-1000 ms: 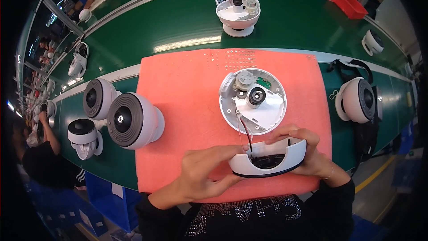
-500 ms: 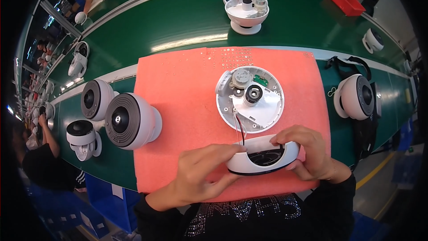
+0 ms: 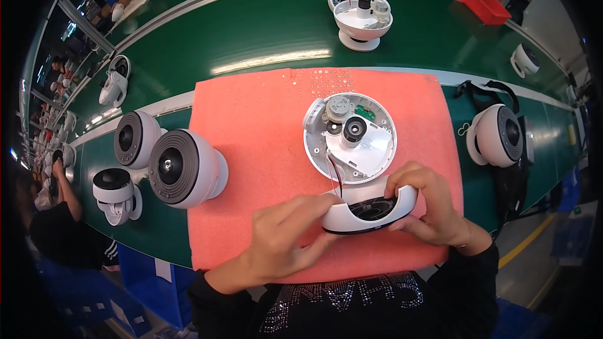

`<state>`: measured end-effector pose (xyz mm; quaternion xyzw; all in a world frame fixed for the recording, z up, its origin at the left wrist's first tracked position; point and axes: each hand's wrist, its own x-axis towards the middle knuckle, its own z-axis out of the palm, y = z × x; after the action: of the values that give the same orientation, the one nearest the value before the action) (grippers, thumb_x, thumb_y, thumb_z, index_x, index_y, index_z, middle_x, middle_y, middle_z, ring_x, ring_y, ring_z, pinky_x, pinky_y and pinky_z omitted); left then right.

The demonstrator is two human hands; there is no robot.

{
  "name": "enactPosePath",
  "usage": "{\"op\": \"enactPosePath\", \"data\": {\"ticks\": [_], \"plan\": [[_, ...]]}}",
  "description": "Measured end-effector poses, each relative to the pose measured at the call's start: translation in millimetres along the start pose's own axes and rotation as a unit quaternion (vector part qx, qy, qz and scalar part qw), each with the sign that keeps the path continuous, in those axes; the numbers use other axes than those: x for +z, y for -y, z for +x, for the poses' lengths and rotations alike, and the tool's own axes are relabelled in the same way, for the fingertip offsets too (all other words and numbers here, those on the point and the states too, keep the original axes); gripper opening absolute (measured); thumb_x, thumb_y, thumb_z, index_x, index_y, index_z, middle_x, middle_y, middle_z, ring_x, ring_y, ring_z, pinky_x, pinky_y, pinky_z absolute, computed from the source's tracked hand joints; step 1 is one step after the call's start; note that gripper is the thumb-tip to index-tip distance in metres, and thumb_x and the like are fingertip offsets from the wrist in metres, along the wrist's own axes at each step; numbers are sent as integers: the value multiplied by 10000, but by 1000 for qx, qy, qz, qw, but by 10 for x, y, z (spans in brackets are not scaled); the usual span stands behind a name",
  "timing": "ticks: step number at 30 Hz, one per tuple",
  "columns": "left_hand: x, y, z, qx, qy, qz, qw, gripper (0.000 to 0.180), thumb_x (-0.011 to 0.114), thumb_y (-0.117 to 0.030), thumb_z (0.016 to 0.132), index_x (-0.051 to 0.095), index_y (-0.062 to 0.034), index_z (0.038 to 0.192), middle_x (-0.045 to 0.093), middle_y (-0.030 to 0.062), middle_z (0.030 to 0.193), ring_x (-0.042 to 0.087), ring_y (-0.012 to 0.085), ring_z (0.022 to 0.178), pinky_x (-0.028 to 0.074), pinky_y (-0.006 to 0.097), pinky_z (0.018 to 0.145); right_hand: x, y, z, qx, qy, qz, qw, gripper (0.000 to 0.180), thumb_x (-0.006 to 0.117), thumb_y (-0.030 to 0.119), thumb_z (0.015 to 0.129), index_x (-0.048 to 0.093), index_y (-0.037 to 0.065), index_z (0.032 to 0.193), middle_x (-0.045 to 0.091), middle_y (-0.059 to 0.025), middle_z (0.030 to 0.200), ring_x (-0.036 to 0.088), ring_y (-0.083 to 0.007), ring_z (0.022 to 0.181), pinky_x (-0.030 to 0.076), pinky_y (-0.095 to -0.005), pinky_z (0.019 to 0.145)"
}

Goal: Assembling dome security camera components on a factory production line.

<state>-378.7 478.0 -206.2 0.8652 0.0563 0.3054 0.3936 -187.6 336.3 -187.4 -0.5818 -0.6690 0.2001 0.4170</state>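
Between my hands is a white curved housing cover (image 3: 407,201) with a dark opening in its near side. My left hand (image 3: 276,233) pinches its left end, fingers on top and thumb below. The right end is gripped by my right hand (image 3: 433,208), its fingers bent over the top. Just beyond lies an open round white housing (image 3: 308,150), its inside facing up. In it sit a black lens barrel (image 3: 355,129), a grey motor (image 3: 339,108) and a small green circuit board (image 3: 365,112). Thin wires (image 3: 336,171) run from it toward the cover.
A pink foam mat (image 3: 251,150) carries rows of small screws (image 3: 333,80) at its far edge. Round white devices stand left (image 3: 182,168) and right (image 3: 499,135). On the green conveyor (image 3: 270,31) sits an opened unit (image 3: 361,22); a red bin (image 3: 482,4) is beyond. Another person's arm (image 3: 68,191) shows far left.
Both hands have raised the cover slightly toward the open housing. My right fingers have shifted on its top edge. The opened unit on the conveyor has moved a little to the right.
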Motion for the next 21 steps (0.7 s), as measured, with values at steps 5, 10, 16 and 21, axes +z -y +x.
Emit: {"op": "enactPosePath", "data": {"ticks": [5, 10, 16, 21], "plan": [[49, 17, -25, 11, -12, 23, 1000, 445, 740, -65, 601, 556, -6, 1002, 620, 118, 860, 627, 234, 682, 500, 296, 564, -8, 14, 116, -23, -26, 40, 999, 437, 734, 135, 682, 472, 12, 1009, 568, -125, 959, 564, -228, 859, 454, -316, 734], [73, 4, 6, 22, -22, 55, 998, 459, 739, -73, 594, 551, -3, 1007, 608, 123, 823, 619, 246, 666, 493, 298, 547, 21, -7, 39, 6, -62, 74, 995, 406, 736, 150, 689, 496, 2, 981, 571, -107, 917, 563, -215, 829, 442, -299, 713], [106, -39, 3, 13, -52, 71, 996, 431, 783, -99, 594, 561, 8, 947, 610, 106, 776, 606, 201, 627, 471, 270, 539, 52, 75, 47, 25, -117, 41, 992, 427, 754, 254, 682, 523, -7, 928, 570, -89, 814, 554, -164, 718, 417, -264, 600], [79, -113, 63, -22, -41, 32, 998, 503, 762, -131, 636, 542, 4, 1068, 602, 133, 813, 615, 230, 666, 496, 300, 553, 81, 36, 57, 21, -147, 4, 989, 456, 750, 304, 684, 524, -12, 923, 574, -81, 778, 557, -143, 648, 419, -242, 550]]}}
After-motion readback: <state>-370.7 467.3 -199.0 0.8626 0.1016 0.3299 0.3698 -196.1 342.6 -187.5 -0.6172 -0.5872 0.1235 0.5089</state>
